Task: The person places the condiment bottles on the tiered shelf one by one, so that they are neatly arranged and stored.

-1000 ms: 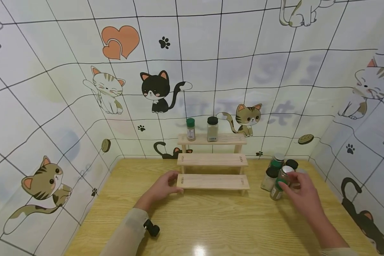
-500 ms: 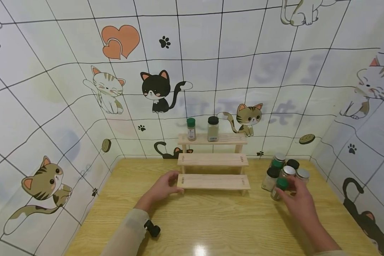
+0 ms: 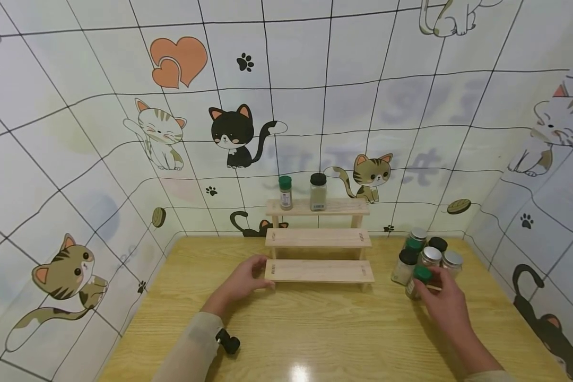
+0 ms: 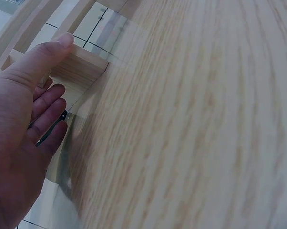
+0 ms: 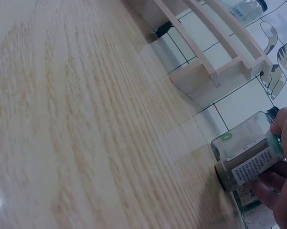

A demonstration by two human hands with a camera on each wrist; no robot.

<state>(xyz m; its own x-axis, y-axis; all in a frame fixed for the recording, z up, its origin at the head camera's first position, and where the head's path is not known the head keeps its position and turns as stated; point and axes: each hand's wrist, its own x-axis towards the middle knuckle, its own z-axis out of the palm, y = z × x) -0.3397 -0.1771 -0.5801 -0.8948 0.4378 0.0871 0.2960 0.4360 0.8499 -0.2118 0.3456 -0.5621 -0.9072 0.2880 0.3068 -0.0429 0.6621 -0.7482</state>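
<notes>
Right hand [image 3: 446, 303] pinches cylindrical jar [image 5: 251, 164]; left hand [image 3: 242, 278] holds 3-step wooden rack [image 3: 319, 271]

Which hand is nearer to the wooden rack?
Left. The left hand is at the left end of the rack; the right hand is to its right, holding a green-capped jar.

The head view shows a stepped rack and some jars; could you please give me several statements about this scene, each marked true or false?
1. The right hand holds a green-capped jar. True.
2. The left hand holds a jar too. False: it is at the left end of the bottom shelf.
3. Two jars stand on the top shelf. True.
4. Both those jars have black caps. False: the left one has a green cap.
</notes>
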